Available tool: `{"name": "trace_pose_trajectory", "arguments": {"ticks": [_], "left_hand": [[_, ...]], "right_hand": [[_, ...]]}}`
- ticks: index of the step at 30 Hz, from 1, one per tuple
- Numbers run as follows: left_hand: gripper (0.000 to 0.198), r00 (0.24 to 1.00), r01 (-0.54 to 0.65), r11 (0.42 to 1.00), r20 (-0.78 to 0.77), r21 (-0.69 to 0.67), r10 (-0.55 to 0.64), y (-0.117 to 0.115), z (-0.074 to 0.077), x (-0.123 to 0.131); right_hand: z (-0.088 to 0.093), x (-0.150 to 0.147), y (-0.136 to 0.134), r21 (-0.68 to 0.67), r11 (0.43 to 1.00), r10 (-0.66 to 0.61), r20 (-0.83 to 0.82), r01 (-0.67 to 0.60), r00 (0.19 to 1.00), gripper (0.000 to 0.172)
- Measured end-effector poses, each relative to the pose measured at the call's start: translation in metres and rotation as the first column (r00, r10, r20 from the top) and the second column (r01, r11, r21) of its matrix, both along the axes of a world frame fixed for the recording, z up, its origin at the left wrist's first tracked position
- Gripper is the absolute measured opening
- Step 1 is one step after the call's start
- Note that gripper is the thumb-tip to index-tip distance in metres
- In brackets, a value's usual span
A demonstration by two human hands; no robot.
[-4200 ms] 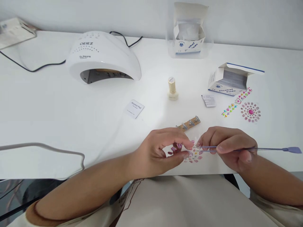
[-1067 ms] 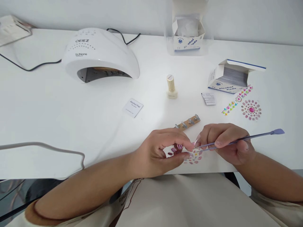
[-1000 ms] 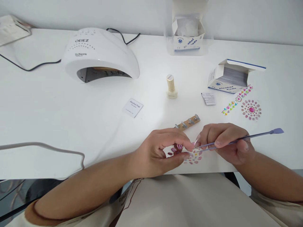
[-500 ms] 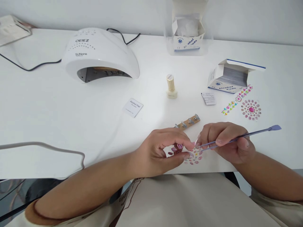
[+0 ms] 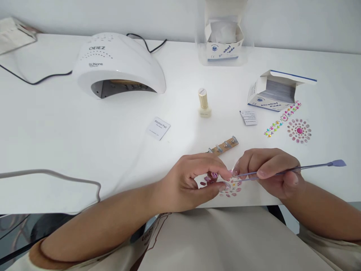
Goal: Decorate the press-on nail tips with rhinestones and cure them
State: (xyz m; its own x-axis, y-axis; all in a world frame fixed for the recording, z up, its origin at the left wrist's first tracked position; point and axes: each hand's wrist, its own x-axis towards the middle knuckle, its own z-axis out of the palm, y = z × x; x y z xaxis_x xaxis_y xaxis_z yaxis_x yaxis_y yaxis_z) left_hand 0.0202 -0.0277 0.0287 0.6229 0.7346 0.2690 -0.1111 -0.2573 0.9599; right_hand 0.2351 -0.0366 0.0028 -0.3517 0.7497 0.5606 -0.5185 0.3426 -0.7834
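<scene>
My left hand (image 5: 191, 184) rests at the table's front edge, thumb and fingers pinched together over a round gem sticker sheet (image 5: 232, 187), holding its edge. My right hand (image 5: 269, 171) is closed round a thin lilac stick tool (image 5: 316, 166), whose flat end points right while its tip meets the left fingertips above the stickers. A small wooden strip with metal clips (image 5: 223, 145) lies just behind both hands.
A white nail lamp (image 5: 118, 64) stands at the back left, its black cord trailing. A gold-capped polish bottle (image 5: 203, 103), an alcohol pad sachet (image 5: 159, 128), two open pad boxes (image 5: 278, 91) (image 5: 224, 41) and more gem stickers (image 5: 299, 130) lie around. A grey cable (image 5: 56, 175) crosses the left front.
The stick tool's far end has swung down a little from its raised angle half a second ago. Both hands stay in place over the sticker sheet.
</scene>
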Motion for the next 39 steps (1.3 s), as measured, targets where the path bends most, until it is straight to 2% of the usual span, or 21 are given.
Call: {"name": "trace_pose_trajectory", "arguments": {"ticks": [8, 16, 24, 39], "left_hand": [[0.022, 1.000, 0.005, 1.000, -0.002, 0.004, -0.005, -0.0008, -0.0008, 0.0001], [0.018, 1.000, 0.009, 1.000, -0.006, 0.006, -0.009, 0.0000, 0.0006, 0.0010], [0.020, 1.000, 0.009, 1.000, 0.005, 0.011, -0.009, -0.0016, 0.0001, 0.0007], [0.019, 1.000, 0.005, 1.000, 0.010, 0.002, -0.005, -0.0011, 0.0013, 0.0016]], "right_hand": [[-0.0013, -0.0018, -0.0016, 0.032, 0.999, -0.031, 0.010, 0.031, 0.999, 0.041], [0.0023, 0.0001, 0.0019, -0.064, 0.996, 0.057, 0.009, -0.057, 0.998, 0.041], [0.0014, 0.0017, 0.0023, -0.089, 0.992, 0.087, -0.001, -0.087, 0.996, 0.040], [0.0001, -0.0014, 0.0000, -0.085, 0.996, 0.027, -0.035, -0.030, 0.999, 0.040]]}}
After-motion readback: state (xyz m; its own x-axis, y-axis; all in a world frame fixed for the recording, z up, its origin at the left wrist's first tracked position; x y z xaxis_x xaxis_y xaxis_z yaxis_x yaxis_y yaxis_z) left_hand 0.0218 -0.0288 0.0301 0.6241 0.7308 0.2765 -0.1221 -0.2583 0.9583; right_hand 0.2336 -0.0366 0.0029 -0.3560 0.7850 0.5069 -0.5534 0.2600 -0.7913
